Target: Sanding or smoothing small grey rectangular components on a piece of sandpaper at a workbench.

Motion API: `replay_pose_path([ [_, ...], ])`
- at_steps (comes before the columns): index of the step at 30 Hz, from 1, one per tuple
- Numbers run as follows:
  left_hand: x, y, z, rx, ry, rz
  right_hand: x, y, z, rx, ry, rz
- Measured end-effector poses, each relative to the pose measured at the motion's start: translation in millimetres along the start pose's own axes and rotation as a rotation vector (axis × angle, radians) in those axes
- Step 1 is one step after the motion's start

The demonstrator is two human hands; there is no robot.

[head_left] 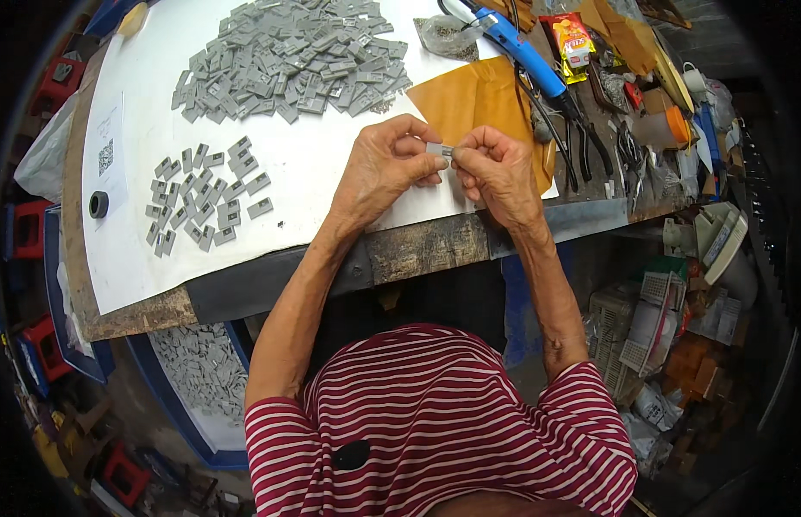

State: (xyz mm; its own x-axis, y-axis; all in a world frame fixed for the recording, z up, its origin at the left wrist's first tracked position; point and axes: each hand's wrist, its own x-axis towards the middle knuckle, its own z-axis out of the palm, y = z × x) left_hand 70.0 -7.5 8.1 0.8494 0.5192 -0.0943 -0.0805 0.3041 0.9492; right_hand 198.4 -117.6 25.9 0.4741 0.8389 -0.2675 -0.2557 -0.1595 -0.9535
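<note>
My left hand (385, 168) and my right hand (497, 172) meet over the white sheet (142, 250) on the workbench. Together they pinch one small grey plastic piece (440, 151) between thumbs and fingertips. A big heap of the same grey pieces (288, 56) lies at the far side of the sheet. A smaller, flatter group of grey pieces (202, 194) lies to the left of my left hand. An orange-brown paper sheet (478, 99) sits under and behind my right hand.
A blue-handled tool (525, 47), pliers (590, 142), a clear bag of small parts (448, 34) and a snack packet (573, 39) crowd the bench's right end. A black tape roll (99, 204) lies far left. A blue tray of grey pieces (202, 370) sits below the bench.
</note>
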Motion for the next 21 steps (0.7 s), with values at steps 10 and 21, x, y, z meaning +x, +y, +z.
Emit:
replay_pose_path([
  [10,1.0,-2.8,-1.9,-0.069,-0.02,-0.025,-1.1,2.6,4.0,-0.032,0.03,-0.042],
  [21,1.0,-2.4,3.6,-0.043,-0.023,-0.026,-3.8,4.7,7.1,-0.081,0.06,-0.131],
])
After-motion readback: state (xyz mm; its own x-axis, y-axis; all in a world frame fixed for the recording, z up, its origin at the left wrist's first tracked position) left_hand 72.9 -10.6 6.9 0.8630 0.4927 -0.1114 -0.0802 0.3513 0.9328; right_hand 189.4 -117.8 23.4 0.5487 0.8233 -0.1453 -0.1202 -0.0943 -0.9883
